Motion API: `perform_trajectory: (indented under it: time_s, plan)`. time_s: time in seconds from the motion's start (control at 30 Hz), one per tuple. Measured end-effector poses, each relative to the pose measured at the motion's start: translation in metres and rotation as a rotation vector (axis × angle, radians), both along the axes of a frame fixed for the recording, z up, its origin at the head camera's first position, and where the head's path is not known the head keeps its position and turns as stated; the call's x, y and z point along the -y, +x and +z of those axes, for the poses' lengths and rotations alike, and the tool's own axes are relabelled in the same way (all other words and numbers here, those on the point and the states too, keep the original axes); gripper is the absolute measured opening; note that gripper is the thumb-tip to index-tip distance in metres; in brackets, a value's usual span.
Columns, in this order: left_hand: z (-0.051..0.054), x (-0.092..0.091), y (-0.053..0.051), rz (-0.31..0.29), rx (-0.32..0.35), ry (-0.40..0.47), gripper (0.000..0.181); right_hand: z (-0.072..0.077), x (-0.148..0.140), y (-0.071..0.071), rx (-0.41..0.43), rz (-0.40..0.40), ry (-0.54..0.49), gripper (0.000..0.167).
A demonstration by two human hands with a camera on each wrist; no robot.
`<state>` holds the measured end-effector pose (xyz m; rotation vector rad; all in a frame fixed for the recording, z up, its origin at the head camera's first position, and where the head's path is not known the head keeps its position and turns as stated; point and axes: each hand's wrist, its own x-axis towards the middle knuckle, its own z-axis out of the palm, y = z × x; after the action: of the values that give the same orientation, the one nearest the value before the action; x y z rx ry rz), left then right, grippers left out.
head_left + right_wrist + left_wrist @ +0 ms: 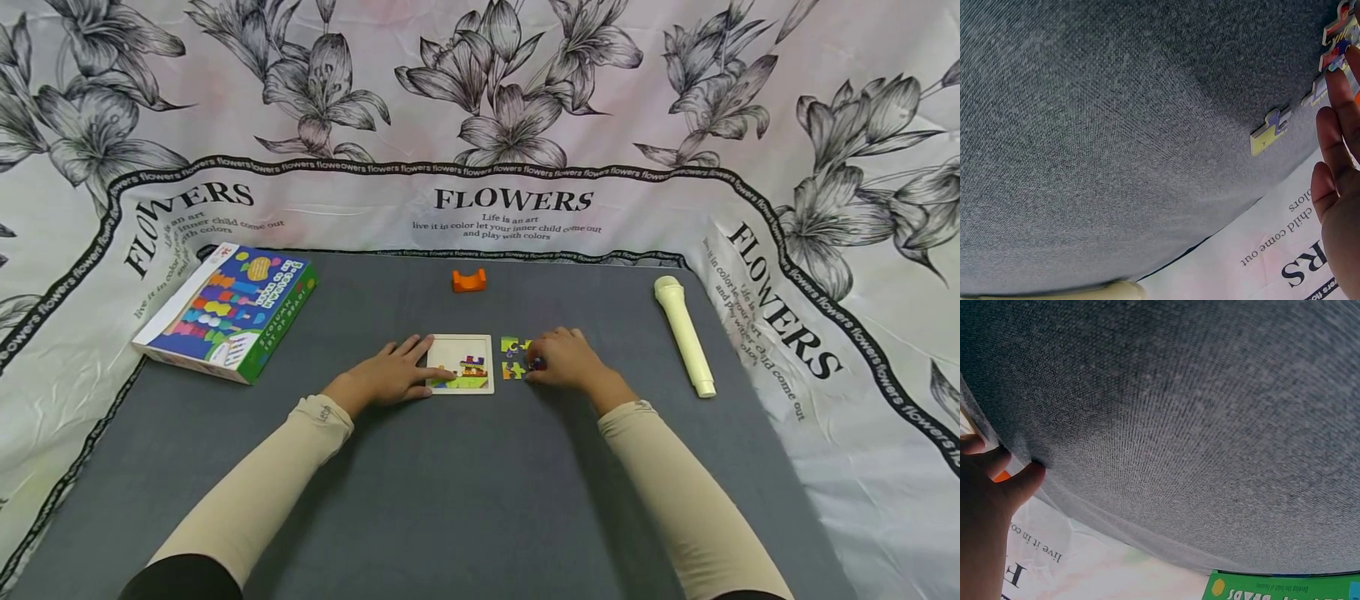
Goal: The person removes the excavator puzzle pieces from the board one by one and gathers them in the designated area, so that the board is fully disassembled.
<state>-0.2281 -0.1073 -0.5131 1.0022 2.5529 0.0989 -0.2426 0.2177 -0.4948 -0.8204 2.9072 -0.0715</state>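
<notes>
A square wooden puzzle board [461,340] lies mid-table with several colourful pieces fitted along its lower part. My left hand [388,372] rests at its left side, fingers spread, one finger reaching over the fitted pieces. In the left wrist view, the left hand [988,487] shows at the edge. Right of the board, my right hand [568,360] pinches a dark purple puzzle piece [536,364] at its fingertips. Loose puzzle pieces [512,370] lie beside it, partly covered by the hand. The right wrist view shows the right hand [1341,150] beyond a yellow-and-purple puzzle piece [1269,132].
A blue and green toy box [232,312] lies at the back left. An orange notched block [469,281] sits behind the board. On the right lies a pale yellow cylindrical stick [686,337]. Floral cloth [517,208] borders the grey table [465,500].
</notes>
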Motion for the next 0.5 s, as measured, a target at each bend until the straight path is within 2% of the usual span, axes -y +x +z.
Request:
perform_trajectory:
  time_s: [0.5]
  plan:
    - [0.002,-0.001,0.002,0.006,-0.011,0.004,0.048,0.005,0.011,-0.001,-0.025,-0.002,-0.040,0.029]
